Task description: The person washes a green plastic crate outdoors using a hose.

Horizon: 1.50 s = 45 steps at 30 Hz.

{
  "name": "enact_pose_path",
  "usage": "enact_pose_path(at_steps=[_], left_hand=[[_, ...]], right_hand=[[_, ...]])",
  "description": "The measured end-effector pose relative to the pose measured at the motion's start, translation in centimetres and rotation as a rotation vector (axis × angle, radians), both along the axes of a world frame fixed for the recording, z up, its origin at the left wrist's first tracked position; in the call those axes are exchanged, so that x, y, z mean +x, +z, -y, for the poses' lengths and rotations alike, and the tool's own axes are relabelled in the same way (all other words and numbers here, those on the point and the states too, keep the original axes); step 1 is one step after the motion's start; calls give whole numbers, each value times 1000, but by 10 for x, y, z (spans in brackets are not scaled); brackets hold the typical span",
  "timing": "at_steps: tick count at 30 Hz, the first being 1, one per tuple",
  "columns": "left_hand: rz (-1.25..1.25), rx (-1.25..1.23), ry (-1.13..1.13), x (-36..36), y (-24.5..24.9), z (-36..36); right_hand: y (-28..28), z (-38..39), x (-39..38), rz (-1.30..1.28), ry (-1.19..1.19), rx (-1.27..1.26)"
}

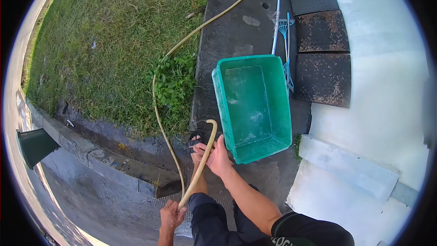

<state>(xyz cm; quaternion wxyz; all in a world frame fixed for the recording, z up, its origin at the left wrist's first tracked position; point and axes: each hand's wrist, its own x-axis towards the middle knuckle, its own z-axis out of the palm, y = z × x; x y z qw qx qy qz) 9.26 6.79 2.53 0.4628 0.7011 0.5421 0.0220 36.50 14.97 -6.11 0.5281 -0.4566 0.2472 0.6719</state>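
Observation:
My left hand is closed around a pale yellow hose at the lower middle. From there the hose's free end rises and bends over at its tip near the crate. My right hand is open, its fingers stretched out behind the hose and the thumb standing apart. The hose crosses in front of these fingers. Just beyond my right hand, a green plastic crate rests on the dark paving, its open top facing me, with whitish marks inside. No water shows at the hose tip.
The hose's long run crosses the grass and a leafy weed, then the paving. Behind the crate lie a blue rake and a pale pole. Dark rusty plates line the right. A dark green bin stands left, beyond a curb.

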Motion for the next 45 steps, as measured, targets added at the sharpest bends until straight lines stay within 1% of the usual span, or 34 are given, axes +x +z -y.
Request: enact_pose_path(at_steps=[1,2,3,5,7,8,10,12,13,14,15,16,17,18,19,20,21,22,23,25,26,27,28,30,31,33,34,35,37,38,39,41,43,45], left_hand=[[4,28,-27,-3,9,-2],[15,30,-68,-6,17,-1],[23,25,-112,-11,24,-2],[-5,13,-194,-16,25,-14],[-44,-69,-292,-24,-11,-25],[-126,-218,-219,-26,-33,-27],[-236,-448,-339,-15,-84,-45],[-339,-703,-416,29,-112,-71],[-403,-535,-519,52,-136,-73],[-462,-369,-622,78,-154,-73],[-446,-356,-660,119,-143,-81],[-372,-360,-730,148,-157,-83],[-327,-251,-785,175,-173,-76],[-276,-140,-835,201,-185,-68],[-262,-70,-913,230,-181,-63],[-242,1,-989,256,-177,-55],[-235,-8,-993,276,-181,-44],[-232,31,-1064,294,-186,-31],[-229,70,-1138,303,-191,-14],[-214,104,-1173,313,-206,22],[-283,151,-1209,312,-210,42],[-357,206,-1245,315,-218,54],[-357,214,-1247,318,-230,63],[-402,368,-1229,307,-257,85],[-398,372,-1247,309,-271,89],[-408,408,-1122,317,-297,92],[-307,547,-1120,316,-300,90],[-312,553,-1135,323,-287,87],[-345,419,-1168,338,-252,74],[-248,485,-1196,340,-243,68],[-264,504,-1211,347,-223,60],[88,624,-1100,377,-176,37],[403,588,-831,420,-109,7],[476,557,-581,465,-39,-36]], right_hand=[[16,-20,18,-22,-52,-101],[14,-27,33,188,-38,-133],[4,-25,53,293,-87,-124],[11,-21,93,474,-145,-169],[19,-4,133,563,-154,-212],[21,12,144,600,-172,-240],[21,45,165,637,-202,-269],[15,93,174,619,-152,-227],[24,112,175,612,-167,-241],[50,127,172,557,-159,-162],[72,143,170,503,-150,-83],[85,161,168,544,-113,-116],[90,182,168,538,-120,-131],[94,205,168,540,-191,-154],[97,227,166,544,-264,-176],[101,248,162,547,-269,-188],[105,269,158,585,-191,-215],[110,288,155,621,-115,-241],[121,297,146,623,-119,-253],[137,298,130,735,25,-211],[132,309,128,742,23,-212],[123,320,127,686,-6,-97],[113,331,125,624,-34,16],[108,346,117,595,-101,0],[107,350,116,588,-148,9],[101,365,109,629,-172,-14],[97,376,102,670,-140,-57],[95,384,95,701,-107,-100],[102,393,85,696,-122,-91],[111,390,82,714,-146,-78],[119,387,79,731,-173,-63],[129,380,74,740,-157,-3],[143,370,70,761,-144,46],[156,350,70,710,-241,96]])
